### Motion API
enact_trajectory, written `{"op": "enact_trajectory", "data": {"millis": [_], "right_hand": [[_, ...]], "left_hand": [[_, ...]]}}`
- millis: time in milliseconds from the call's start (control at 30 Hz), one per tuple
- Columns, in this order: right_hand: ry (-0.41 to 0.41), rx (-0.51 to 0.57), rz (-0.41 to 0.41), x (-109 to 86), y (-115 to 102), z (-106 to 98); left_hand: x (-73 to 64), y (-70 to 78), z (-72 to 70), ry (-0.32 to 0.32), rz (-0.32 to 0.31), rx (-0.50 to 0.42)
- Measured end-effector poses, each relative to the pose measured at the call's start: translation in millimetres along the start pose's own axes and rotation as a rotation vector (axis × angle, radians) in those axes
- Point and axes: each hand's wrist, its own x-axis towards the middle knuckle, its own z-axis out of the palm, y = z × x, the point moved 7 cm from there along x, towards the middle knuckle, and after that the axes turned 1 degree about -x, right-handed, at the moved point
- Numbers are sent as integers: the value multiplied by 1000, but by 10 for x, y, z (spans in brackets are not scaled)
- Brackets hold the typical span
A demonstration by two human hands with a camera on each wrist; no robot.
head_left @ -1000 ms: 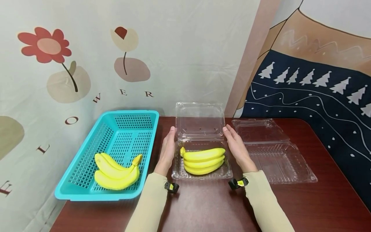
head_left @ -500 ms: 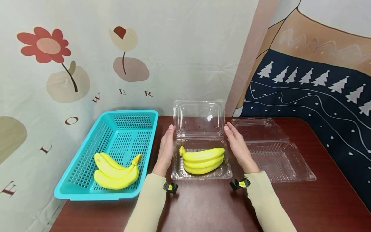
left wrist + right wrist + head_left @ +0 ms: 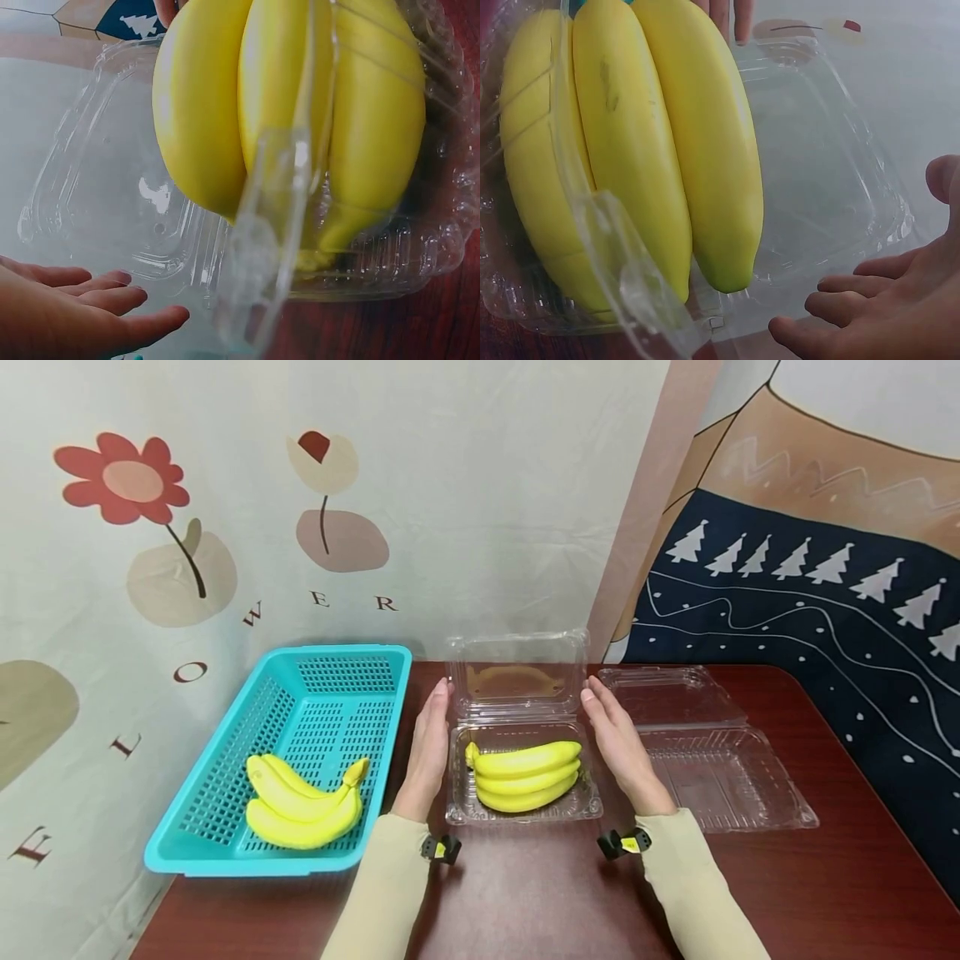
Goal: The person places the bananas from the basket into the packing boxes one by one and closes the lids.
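Observation:
A clear plastic clamshell container [image 3: 459, 793] stands on the table in the head view, its hinged lid [image 3: 517, 652] raised at the back. Inside lies a bunch of yellow bananas [image 3: 528, 777], stem end to the left. My left hand [image 3: 427, 747] is at the container's left side and my right hand [image 3: 624, 745] at its right, fingertips near the lid's edges. Both wrist views show the left hand [image 3: 75, 311] and right hand [image 3: 877, 307] with fingers extended and nothing held. Whether the fingertips touch the lid is hard to tell.
A turquoise basket [image 3: 386, 760] on the left holds another banana bunch [image 3: 303, 806]. A second clear clamshell [image 3: 712, 777] lies opened out to the right, close to my right hand. A printed curtain [image 3: 480, 485] hangs right behind the dark red table [image 3: 517, 893].
The lid's angle has shifted; its top edge rose slightly, then dropped, and a banana reflection now shows in it. My hands have barely moved.

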Motion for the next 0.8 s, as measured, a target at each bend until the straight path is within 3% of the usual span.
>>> {"op": "enact_trajectory", "data": {"millis": [400, 800], "right_hand": [[-10, 19, -5, -85, 25, -14], [-30, 48, -34, -190, 6, -42]], "left_hand": [[-113, 24, -12, -21, 25, -55], [-198, 30, -29, -7, -23, -79]]}}
